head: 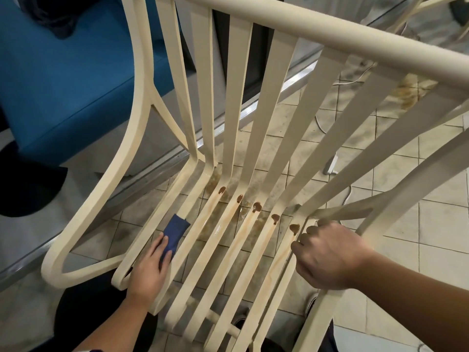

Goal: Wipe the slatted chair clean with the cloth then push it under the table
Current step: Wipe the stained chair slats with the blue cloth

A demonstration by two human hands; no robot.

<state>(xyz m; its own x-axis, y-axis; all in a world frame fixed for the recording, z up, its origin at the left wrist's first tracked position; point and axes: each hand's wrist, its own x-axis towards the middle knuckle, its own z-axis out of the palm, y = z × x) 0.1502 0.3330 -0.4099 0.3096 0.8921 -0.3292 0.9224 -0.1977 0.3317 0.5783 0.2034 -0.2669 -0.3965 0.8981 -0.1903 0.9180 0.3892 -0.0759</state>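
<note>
The cream slatted chair (237,102) fills the view, its back rising away from me and its seat slats running toward me. Brown smears streak several seat slats and pool as dark blobs (256,207) where seat meets back. A folded dark blue cloth (175,231) lies on a left seat slat. My left hand (149,270) presses on the cloth's near end with straight fingers. On the right side of the seat, my right hand (327,255) grips the outer slat, fingers curled round it.
A blue upholstered seat (63,80) stands at the left behind a metal floor track (266,100). The tiled floor (444,224) under the chair is stained brown. A white power strip (331,163) and cables lie on the tiles at the right. No table is in view.
</note>
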